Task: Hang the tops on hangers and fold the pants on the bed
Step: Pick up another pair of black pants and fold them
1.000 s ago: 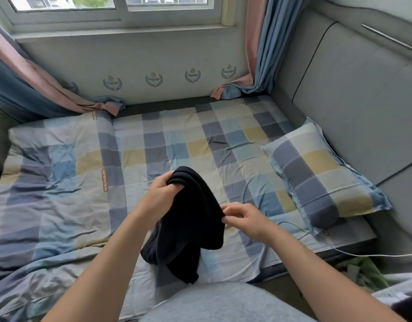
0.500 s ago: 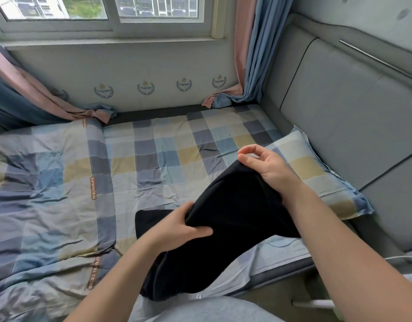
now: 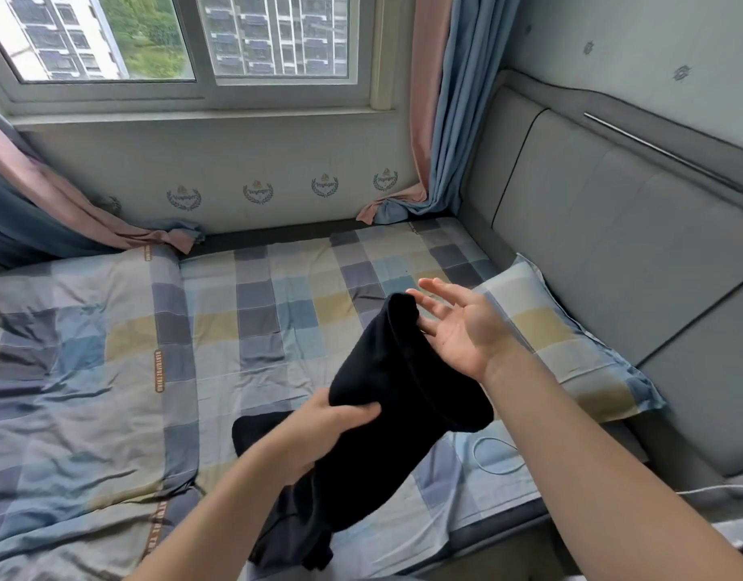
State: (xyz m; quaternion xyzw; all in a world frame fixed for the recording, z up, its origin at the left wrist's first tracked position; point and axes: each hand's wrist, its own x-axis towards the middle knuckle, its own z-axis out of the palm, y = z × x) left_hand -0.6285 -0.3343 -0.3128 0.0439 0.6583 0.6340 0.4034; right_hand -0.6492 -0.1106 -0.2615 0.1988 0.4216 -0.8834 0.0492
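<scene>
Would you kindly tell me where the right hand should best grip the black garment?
Probably the black garment's raised top end, pinched from its right: it sticks up beside the open right hand, while the left hand grips its middle.

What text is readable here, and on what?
"Voyager", likely: laurel crests on the pale wall panel.
"BEAUTIFUL THINGS", roughly: brown strip on the checked duvet.
"NATURAL TE", cut off: lower brown strip.
Small upper brown strip: too blurred.
Black fabric garment: no text shows.
</scene>
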